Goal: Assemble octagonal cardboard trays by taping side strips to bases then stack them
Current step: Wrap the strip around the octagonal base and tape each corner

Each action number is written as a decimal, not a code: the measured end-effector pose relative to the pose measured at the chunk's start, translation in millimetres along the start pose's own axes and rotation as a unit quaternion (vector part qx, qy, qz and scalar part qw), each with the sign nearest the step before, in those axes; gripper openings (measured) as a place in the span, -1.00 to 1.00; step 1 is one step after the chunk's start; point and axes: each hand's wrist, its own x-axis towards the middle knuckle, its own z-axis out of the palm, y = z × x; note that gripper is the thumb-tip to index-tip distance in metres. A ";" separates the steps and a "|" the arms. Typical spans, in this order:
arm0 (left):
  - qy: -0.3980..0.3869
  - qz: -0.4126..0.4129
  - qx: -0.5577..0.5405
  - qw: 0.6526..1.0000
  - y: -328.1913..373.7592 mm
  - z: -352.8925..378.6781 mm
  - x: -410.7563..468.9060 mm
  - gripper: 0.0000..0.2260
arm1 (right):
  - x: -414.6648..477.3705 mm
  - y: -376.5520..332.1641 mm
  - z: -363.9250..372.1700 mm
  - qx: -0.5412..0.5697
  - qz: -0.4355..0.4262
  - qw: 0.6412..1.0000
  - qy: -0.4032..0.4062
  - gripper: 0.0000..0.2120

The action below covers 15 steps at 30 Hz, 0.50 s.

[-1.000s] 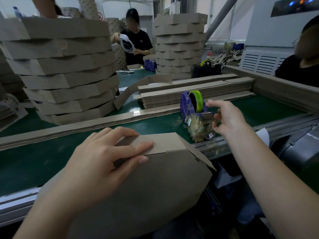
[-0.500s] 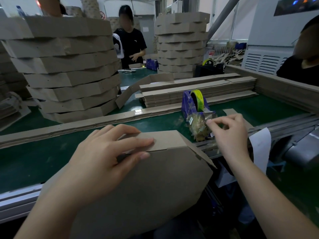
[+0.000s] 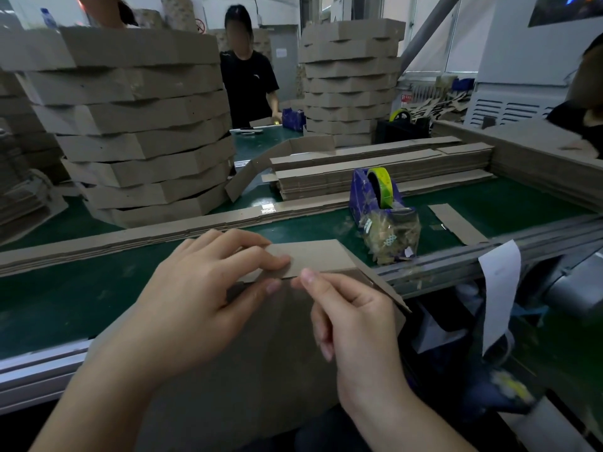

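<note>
Tilted octagonal cardboard tray (image 3: 228, 370) at counter (image 3: 65, 288) edge; L hand (image 3: 202, 295) fingers flat, pressing side strip (image 3: 316, 256) onto it; R hand (image 3: 355, 318) fingers curled, thumb at seam, can't tell if holding anything; tape dispenser (image 3: 375, 194) behind.

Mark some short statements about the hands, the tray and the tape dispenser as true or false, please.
1. The left hand lies with its fingers on the strip at the tray's top edge. True.
2. The right hand touches the dispenser. False: it is at the tray, by the lower edge of the strip, apart from the dispenser.
3. The roll in the dispenser is red. False: it is yellow-green.
4. A tall stack of trays stands on the table, to the left beyond the hands. True.
</note>
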 end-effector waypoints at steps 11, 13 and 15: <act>-0.004 0.013 -0.010 1.000 -0.1 -0.2 -1.5 -0.68 | -0.1 2.8 2.5 0.013 0.065 0.997 0.029 -0.75; -0.002 -0.001 -0.021 1.000 1.1 -1.8 -1.7 -0.74 | -0.4 1.7 1.9 0.004 0.071 0.997 0.021 -0.74; -0.005 -0.004 -0.027 1.000 2.5 -3.7 -2.0 -0.79 | -0.1 2.2 0.9 -0.001 0.075 0.997 0.015 -0.72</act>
